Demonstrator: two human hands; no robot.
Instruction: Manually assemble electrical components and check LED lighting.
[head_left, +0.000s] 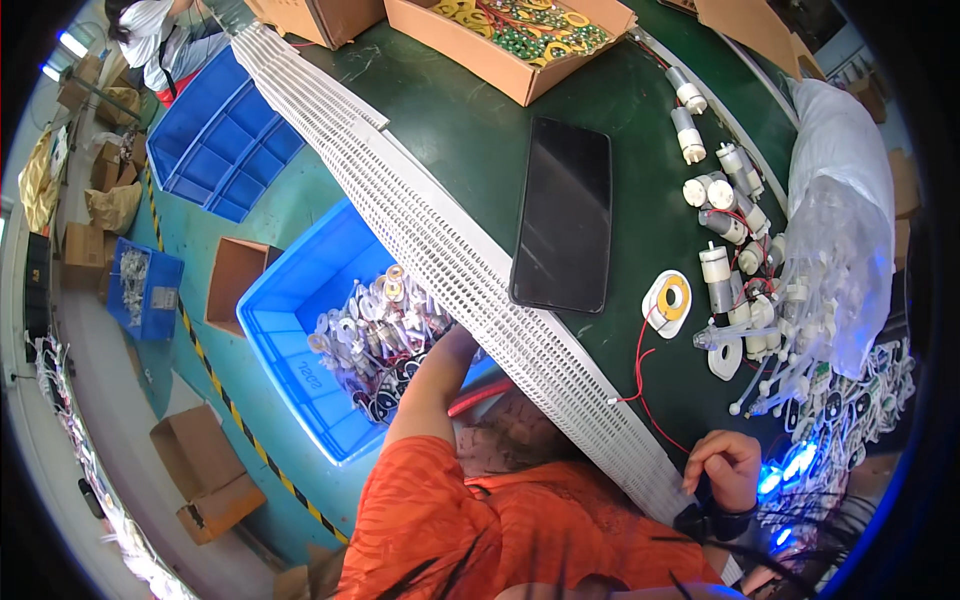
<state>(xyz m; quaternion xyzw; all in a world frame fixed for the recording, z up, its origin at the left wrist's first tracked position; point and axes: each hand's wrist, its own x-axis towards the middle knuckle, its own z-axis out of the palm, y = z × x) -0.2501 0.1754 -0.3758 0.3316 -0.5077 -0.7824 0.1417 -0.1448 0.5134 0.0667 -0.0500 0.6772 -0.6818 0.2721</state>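
My left forearm [432,390] reaches down over the blue bin [285,375], which holds a heap of white and grey parts with wires [385,330]. The white perforated strip along the table edge hides my left hand, fingers included. My right hand [725,468] rests at the near table edge with its fingers curled in, and nothing shows between them. A red wire [640,375] ends close to that hand. Farther up the table lie a white plate with a yellow ring [668,303] and a white ring-shaped piece [724,358].
A dark flat tablet-like slab [565,215] lies on the green table. Small motor pumps [715,265] and a clear plastic bag of parts [835,230] fill the right side, near glowing blue lights [790,468]. A cardboard tray [520,75] holds round parts. Another person [170,45] is at far left.
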